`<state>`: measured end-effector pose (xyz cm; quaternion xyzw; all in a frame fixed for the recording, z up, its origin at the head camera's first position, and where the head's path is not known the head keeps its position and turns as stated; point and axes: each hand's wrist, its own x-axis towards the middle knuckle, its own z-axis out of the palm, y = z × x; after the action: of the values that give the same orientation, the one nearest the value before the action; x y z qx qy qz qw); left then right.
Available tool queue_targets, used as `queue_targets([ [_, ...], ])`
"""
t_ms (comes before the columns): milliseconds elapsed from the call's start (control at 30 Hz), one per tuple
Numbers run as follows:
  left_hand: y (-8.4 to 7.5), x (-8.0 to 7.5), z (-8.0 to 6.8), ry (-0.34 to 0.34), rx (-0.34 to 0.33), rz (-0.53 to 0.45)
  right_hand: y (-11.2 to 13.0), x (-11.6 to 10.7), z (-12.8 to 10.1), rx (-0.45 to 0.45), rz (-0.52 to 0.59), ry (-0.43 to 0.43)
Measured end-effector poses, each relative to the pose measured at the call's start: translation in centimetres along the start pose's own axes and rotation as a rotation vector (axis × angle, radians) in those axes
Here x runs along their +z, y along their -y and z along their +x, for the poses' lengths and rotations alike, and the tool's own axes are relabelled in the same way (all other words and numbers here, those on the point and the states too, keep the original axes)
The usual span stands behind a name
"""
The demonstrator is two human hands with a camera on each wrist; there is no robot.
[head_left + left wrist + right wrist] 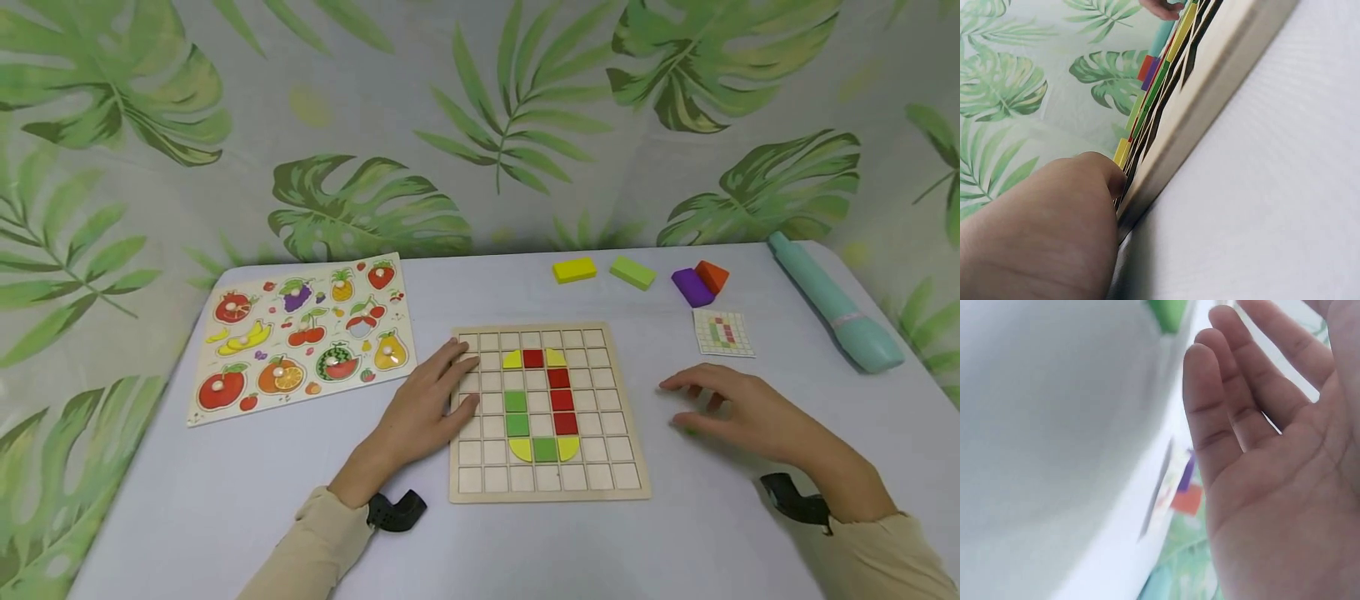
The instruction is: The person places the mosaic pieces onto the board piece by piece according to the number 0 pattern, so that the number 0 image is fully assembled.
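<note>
Hands: the left hand rests flat on the board, the right hand hovers open over a small green tile at its 9 o'clock — light, stiff, likely best pinched by its edges.

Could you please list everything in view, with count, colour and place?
grid board: one, pale wood, table centre
tiles: eleven, yellow, red, green, in board cells
green piece: one, on the table under right fingers
fruit puzzle: one, multicoloured, far left
blocks: four, yellow, green, purple, orange, far edge
pattern card: one, white, right of board
teal case: one, far right
table: one, white
left hand: one, resting on board's left edge
right hand: one, open, over the green piece
</note>
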<state>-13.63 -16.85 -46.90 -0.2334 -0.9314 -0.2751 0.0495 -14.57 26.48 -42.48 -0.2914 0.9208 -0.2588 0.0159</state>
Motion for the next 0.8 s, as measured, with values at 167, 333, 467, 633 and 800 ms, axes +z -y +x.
queue_targets([
  [167,0.0,0.0,0.0,0.004,-0.002,0.004,-0.8,0.0,-1.4,-0.001,-0.014,0.013],
  [333,0.1,0.1,0.0,0.000,0.003,-0.003,-1.5,0.1,-2.1,-0.035,-0.013,0.001],
  [467,0.1,0.1,0.0,-0.001,0.006,-0.007,-1.7,0.1,-2.4,-0.042,-0.013,-0.004],
  [633,-0.1,0.0,-0.1,0.002,0.004,-0.007,-1.4,0.2,-1.9,-0.030,-0.029,-0.030],
  [800,-0.1,0.0,-0.1,0.007,-0.004,-0.009,-0.3,0.4,-0.2,-0.035,-0.024,-0.026],
])
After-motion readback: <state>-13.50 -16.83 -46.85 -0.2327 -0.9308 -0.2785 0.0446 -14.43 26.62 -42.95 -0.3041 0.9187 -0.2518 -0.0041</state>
